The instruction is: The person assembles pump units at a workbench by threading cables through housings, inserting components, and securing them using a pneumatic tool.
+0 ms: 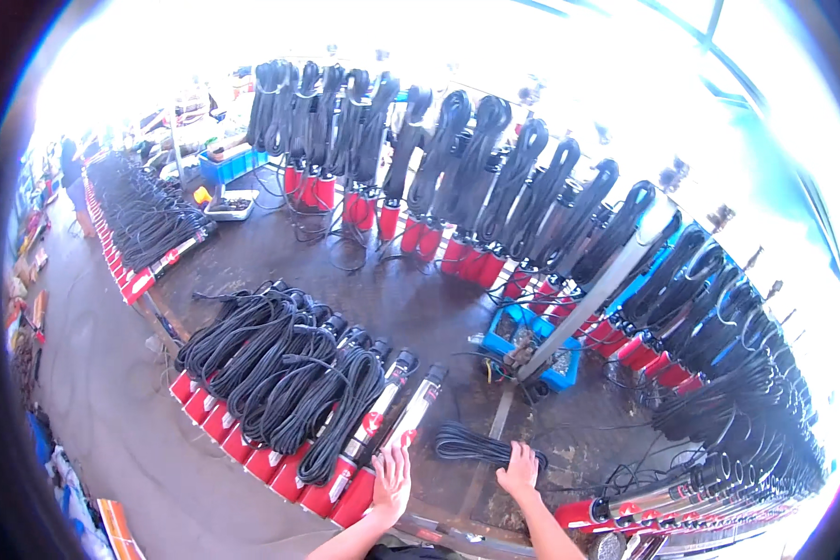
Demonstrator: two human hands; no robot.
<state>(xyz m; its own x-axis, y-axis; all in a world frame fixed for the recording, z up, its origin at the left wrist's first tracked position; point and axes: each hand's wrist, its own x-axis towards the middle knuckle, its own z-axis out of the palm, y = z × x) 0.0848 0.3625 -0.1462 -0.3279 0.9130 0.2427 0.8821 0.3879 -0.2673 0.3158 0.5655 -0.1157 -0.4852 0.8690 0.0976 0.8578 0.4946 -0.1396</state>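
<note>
The right end of a black cable coil [471, 443] is gripped by the right hand [521, 467], its fingers closed over the bundled loops, probably so that the strands are held as one. The coil is laid on the dark workbench [415, 303], just beside the outermost silver cylinder [420, 409]. The left hand [391, 476] is held open, its fingers stretched over that cylinder's lower part; whether it is pressed down cannot be told. Further cylinders are laid alongside, their red ends [353, 504] lined up at the near edge, presumably for easy reach, and heaped coils [280, 373] are rested on top, likely so that each cable is matched to its cylinder. Beyond, a blue bin [562, 371] of small parts is set by a metal post [607, 280], and along the far side a long row of hanging coils [490, 168] is ranged above red bases [471, 264]
</note>
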